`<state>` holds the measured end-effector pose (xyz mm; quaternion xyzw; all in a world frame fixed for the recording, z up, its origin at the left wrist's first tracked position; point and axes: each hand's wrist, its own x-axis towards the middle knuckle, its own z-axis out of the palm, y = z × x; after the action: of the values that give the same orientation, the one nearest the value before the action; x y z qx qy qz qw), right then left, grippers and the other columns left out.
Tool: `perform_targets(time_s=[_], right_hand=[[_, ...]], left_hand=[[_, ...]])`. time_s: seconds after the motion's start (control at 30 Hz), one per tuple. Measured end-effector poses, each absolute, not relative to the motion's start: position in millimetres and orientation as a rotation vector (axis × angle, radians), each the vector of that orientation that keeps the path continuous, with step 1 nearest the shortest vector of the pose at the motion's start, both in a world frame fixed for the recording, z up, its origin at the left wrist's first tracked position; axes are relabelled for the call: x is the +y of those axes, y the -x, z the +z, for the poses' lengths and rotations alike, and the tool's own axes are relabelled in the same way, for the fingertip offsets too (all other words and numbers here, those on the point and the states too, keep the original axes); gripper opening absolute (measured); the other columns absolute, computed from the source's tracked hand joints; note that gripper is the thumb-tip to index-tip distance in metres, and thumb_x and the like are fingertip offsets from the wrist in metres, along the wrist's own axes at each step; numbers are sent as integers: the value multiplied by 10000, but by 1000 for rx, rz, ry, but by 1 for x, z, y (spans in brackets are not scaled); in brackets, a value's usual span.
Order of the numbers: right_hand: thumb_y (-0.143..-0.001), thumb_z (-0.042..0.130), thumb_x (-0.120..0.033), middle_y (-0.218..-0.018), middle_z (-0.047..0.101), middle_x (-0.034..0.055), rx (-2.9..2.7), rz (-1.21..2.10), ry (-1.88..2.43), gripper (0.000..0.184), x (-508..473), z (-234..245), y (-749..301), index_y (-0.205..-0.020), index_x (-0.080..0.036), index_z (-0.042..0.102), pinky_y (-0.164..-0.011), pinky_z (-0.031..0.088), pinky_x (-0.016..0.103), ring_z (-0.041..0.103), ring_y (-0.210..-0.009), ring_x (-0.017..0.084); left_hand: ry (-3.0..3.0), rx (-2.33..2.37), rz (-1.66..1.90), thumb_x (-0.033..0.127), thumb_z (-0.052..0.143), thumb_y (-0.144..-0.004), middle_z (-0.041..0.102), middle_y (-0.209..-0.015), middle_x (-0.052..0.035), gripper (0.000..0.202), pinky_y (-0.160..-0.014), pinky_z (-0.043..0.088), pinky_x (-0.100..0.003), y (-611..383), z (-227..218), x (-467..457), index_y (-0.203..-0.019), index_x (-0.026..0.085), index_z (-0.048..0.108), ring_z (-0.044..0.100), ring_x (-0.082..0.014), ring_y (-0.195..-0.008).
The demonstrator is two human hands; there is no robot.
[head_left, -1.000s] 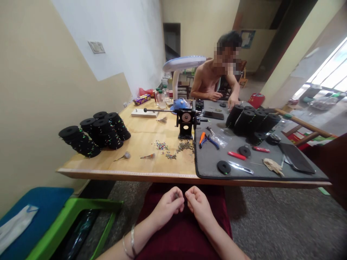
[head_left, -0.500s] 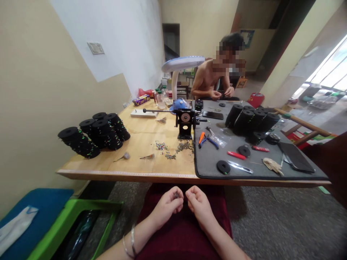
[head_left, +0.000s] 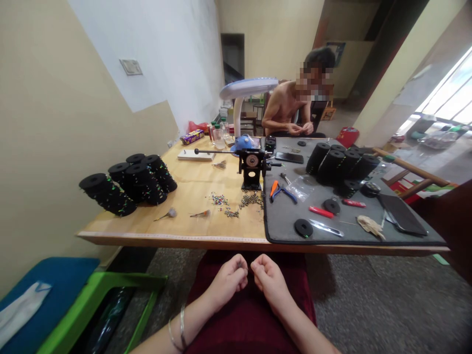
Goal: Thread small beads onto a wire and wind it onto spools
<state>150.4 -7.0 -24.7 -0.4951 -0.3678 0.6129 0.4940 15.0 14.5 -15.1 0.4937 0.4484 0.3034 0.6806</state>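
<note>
Showing the left hand (head_left: 227, 281) and right hand (head_left: 270, 281) of a seated person, held close together over a dark red cloth (head_left: 250, 324) on the lap, just below the front edge of a wooden table (head_left: 188, 189). The left thumb and fingertips close in a pinch on a tiny dark piece (head_left: 240, 265), too small to identify; a fingertip pinch suits an item of this size. The right hand is curled, its fingertips turned toward the left hand, but whether it grips anything cannot be told. Held this near each other, the hands can probably steady one another, and the cloth beneath them may catch a dropped piece. On the table, loose coloured beads (head_left: 219, 199) and small metal parts (head_left: 251, 200) lie spread thinly, probably for easy picking, in front of a hand-cranked winder (head_left: 252, 164). Black spools (head_left: 142, 183) are grouped at the left end, while a grey mat (head_left: 283, 223) carries more black spools (head_left: 332, 164) and pliers (head_left: 279, 192). Across the table, a co-worker's hands (head_left: 300, 129) are held together in front of their chest.
</note>
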Motion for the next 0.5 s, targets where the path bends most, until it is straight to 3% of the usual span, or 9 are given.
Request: perform_targets(time_s=[0.23, 0.5], right_hand=[[-738, 607, -499, -388, 333, -131, -903, 1481, 1209, 366, -8, -23, -151, -658, -202, 407, -368, 142, 180, 227, -348, 31], [-755, 590, -485, -411, 317, -132, -938, 1418, 1225, 354, -8, -26, -152, -661, -207, 393, -364, 162, 173, 232, -361, 36]], left_hand=[[-1097, 906, 721, 275, 525, -758, 342, -484, 101, 144, -423, 198, -198, -15, -16, 15, -690, 188, 431, 283, -59, -423], [-1234, 931, 674, 341, 469, -830, 460, -515, 54, 217, -464, 297, -209, -15, -13, 12, -681, 195, 412, 426, -95, -483]])
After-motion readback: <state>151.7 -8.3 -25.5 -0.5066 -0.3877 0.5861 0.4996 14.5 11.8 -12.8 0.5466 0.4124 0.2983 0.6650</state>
